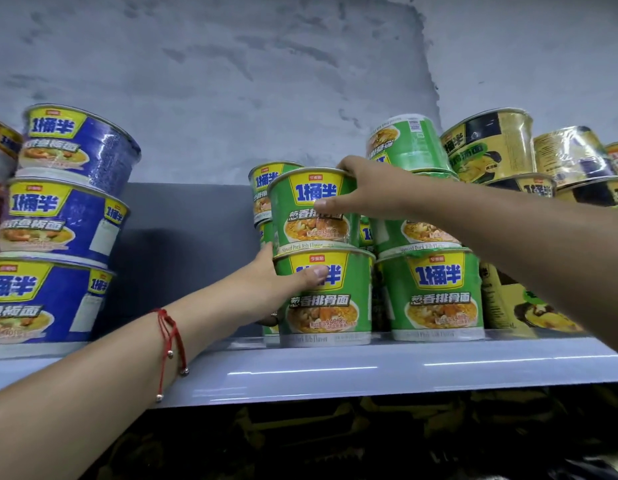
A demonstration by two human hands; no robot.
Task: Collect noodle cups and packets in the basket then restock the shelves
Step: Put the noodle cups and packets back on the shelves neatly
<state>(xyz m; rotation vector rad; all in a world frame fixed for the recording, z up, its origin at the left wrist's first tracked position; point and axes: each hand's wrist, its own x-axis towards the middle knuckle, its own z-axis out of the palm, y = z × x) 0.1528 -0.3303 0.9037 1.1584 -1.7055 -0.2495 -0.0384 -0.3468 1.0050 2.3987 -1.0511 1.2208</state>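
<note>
The right hand point(364, 192) is gripping the top cup point(312, 209) by its rim while the left hand point(283, 282) is clasping the lower cup point(326, 296) on the shelf point(369, 365), so squaring rim to base, I judge, is keeping the stack steady.

Both forearms reach forward and upward. Left grip point(283, 282): fingers and thumb curled, thumb lying forward; a red cord bracelet point(170, 344) circles the wrist. Right grip point(363, 192): raised higher, fingers curled over from above, thumb extended leftward.
</note>
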